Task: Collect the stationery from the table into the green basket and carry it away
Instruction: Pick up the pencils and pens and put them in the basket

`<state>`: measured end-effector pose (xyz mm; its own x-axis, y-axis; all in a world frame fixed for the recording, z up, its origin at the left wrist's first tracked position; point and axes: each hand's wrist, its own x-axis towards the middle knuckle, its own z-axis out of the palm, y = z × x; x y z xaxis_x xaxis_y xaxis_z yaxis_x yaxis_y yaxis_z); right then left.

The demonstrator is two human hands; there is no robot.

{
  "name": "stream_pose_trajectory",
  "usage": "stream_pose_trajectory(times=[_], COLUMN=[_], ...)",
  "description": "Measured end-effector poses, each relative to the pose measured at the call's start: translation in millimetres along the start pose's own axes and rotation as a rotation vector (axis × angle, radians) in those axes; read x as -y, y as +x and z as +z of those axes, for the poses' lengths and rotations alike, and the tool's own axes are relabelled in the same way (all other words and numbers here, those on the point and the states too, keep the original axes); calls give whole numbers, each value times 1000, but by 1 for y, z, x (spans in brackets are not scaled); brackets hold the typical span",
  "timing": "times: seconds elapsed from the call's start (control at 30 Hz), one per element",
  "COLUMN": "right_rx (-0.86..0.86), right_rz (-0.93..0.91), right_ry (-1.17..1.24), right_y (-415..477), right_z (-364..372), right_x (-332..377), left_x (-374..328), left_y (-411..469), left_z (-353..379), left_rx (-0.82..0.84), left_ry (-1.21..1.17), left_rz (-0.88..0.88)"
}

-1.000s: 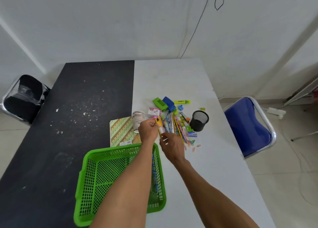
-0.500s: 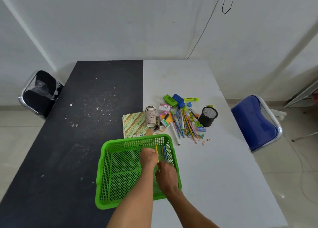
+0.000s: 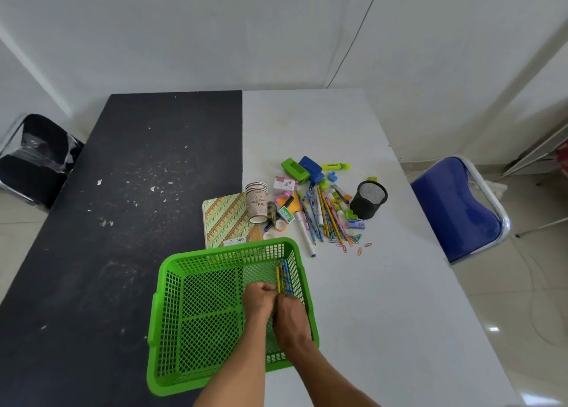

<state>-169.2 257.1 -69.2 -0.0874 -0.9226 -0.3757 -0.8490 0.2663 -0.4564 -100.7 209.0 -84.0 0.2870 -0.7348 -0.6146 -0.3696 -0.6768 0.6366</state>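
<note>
Working low inside the green basket, both hands close to its right wall. Left hand curled, fingers closed on the near ends of the pencils, already lying along that wall. Right hand just beside the left, back turned up and fingers hidden beneath: gripping or merely steadying, cannot tell.

Judged as the laying-down step for this bundle. Lower the near ends flat onto the mesh floor, release with the left first, then lift both hands straight up and out, avoiding any drag likely to roll the pencils toward the basket's middle. Leave them parallel to the right wall, tips toward the far rim, saving the wide left part for bulkier pieces. Mind the mesh holes, likely to snag thin points.

Just beyond the far rim: the patterned notebook and the stack of paper cups. Beyond the far right corner, on the white half of the table: loose pens and pencils, paper clips, a black mesh pen cup, and farthest the yellow highlighter. Most of the collecting apparently yet to do; gather the long items together next, small clips last
</note>
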Motion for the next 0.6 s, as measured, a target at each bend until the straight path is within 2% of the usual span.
stream_pose_trajectory(times=[0.1, 0.2, 0.37, 0.5, 0.6], right_rx=[-3, -37, -116, -102, -108], right_rz=[41, 111, 51, 69, -6], right_ry=[26, 169, 198, 192, 190], right_y=[2, 4, 11, 11, 5], right_z=[1, 1, -2, -17, -37], right_x=[1, 2, -2, 0, 6], left_x=[-1, -7, -14, -20, -27], left_y=[4, 5, 4, 1, -3], left_z=[2, 6, 11, 12, 9], left_rx=[7, 26, 54, 61, -30], left_ry=[-4, -15, -30, 17, 44], left_rz=[-9, -24, -40, 10, 114])
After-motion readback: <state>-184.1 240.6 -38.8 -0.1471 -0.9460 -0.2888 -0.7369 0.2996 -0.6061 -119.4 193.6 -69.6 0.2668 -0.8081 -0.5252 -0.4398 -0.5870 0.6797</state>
